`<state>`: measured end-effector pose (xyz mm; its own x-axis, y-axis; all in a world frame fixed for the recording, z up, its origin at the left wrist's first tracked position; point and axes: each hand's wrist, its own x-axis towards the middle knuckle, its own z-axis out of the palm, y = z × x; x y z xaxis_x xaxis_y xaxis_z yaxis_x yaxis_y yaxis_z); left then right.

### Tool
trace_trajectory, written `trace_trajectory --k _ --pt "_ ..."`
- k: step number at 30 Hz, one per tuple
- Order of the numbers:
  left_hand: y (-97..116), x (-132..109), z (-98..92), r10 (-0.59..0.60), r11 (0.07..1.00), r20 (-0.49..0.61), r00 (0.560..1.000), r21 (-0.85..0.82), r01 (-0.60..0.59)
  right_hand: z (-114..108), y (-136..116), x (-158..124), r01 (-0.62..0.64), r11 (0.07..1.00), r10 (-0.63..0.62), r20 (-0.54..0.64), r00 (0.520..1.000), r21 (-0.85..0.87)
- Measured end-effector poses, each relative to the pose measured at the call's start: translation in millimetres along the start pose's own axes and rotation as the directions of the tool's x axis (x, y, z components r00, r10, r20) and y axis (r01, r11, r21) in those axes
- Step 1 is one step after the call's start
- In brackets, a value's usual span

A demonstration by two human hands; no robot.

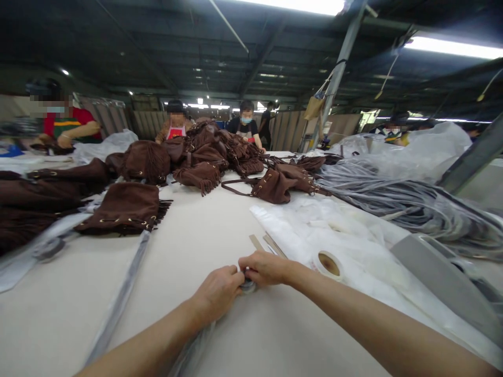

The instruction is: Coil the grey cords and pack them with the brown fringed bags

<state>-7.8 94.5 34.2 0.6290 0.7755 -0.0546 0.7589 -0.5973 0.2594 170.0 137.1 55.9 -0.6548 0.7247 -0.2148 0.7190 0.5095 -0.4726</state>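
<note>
My left hand (220, 290) and my right hand (265, 268) meet over the white table, both with fingers closed. Between their fingertips is the rounded grey, shiny end of a plastic-wrapped strap (248, 286). Clear wrapping trails from under my left wrist toward the near edge; the fingers partly hide the end. Another plastic-wrapped strap (121, 298) lies lengthwise to the left. Just beyond my right hand are thin tan strips (275, 245). A roll of tape (328, 263) rests beside my right forearm.
Brown fringed bags (126, 207) are heaped across the far side of the table (196, 230). White plastic bags (314, 220) and a pile of grey wrapped straps (393, 193) lie to the right, near a grey device (444, 277). Several people work beyond.
</note>
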Motion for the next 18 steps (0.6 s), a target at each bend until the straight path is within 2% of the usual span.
trace_trajectory --k 3,7,11,13,18 --pt "16.8 5.6 7.0 -0.124 0.992 -0.031 0.992 0.020 0.125 8.0 -4.4 -2.6 -0.136 0.990 0.136 -0.005 0.991 0.034" --pt "36.3 -1.5 9.1 -0.192 0.977 -0.036 0.981 -0.104 0.188 18.8 -7.7 -8.4 -0.244 0.968 0.245 -0.016 0.969 0.060" --pt "29.2 -13.7 5.1 -0.152 0.975 0.012 0.988 -0.161 0.152 13.9 -7.8 -9.0 -0.178 0.983 0.179 -0.007 0.984 0.049" --pt "18.1 -14.5 3.0 -0.106 0.988 0.018 0.994 -0.115 0.107 7.6 -8.1 -8.0 -0.115 0.993 0.115 0.017 0.993 0.035" --pt "-4.8 -5.8 -0.9 0.098 0.993 0.022 0.995 0.057 -0.099 -4.1 -6.8 -1.8 0.029 0.999 -0.028 0.051 0.998 -0.020"
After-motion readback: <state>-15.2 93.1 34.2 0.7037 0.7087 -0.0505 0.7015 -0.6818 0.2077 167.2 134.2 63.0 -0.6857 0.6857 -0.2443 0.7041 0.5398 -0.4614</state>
